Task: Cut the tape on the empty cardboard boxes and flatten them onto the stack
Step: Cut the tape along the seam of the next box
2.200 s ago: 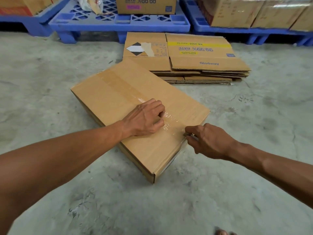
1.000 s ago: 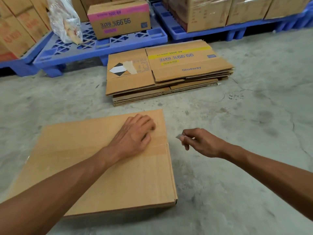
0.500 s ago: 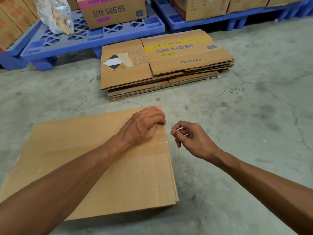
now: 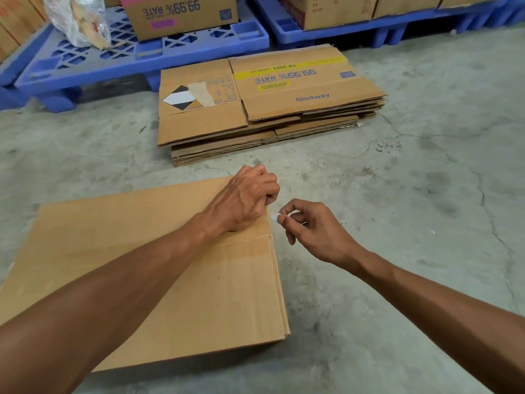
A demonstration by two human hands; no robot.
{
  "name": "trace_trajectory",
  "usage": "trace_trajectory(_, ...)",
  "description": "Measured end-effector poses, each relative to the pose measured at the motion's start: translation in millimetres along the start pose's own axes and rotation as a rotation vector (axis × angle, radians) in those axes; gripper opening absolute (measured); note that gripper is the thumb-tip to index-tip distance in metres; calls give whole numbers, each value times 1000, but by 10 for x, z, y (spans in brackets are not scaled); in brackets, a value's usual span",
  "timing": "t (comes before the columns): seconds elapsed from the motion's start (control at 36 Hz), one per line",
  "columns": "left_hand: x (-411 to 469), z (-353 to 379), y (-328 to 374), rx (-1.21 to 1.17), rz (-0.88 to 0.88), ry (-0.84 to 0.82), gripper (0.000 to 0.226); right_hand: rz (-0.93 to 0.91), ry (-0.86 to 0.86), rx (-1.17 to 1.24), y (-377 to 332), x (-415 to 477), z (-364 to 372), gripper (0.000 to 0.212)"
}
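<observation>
It is a warehouse: bare concrete floor (image 4: 412, 194), blue plastic pallets (image 4: 142, 55) carrying cardboard cartons (image 4: 181, 15).

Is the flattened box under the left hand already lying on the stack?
No, the flattened box lies on the concrete floor, apart from the stack beyond it.

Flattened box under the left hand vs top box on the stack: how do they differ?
The near box shows a plain face; the stack's top box shows a yellow band and Glodway print. The near box lies alone on the floor; the top box sits on other flattened boxes. The left hand grips the near box's far corner; nothing touches the top box. Both: flat brown cardboard.
</observation>
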State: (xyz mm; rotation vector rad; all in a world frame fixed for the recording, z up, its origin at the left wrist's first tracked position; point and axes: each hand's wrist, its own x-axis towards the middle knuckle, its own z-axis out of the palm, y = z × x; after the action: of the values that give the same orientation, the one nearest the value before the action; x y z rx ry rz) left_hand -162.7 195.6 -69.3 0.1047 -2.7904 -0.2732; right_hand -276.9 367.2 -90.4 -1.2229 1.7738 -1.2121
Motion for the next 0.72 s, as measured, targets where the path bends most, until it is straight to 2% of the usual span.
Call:
trace_trajectory(0.36,-1,-9,12,-18,-9,4,18,-12,33,-91,-91,69,43,17)
trace_trajectory(0.53,4,-11,20,-22,-17,11,19,-38,112,-130,-57,12,98,14)
trace_trajectory(0.72,-2,1,16,-18,-18,20,20,-32,76,-91,-43,-2,80,15)
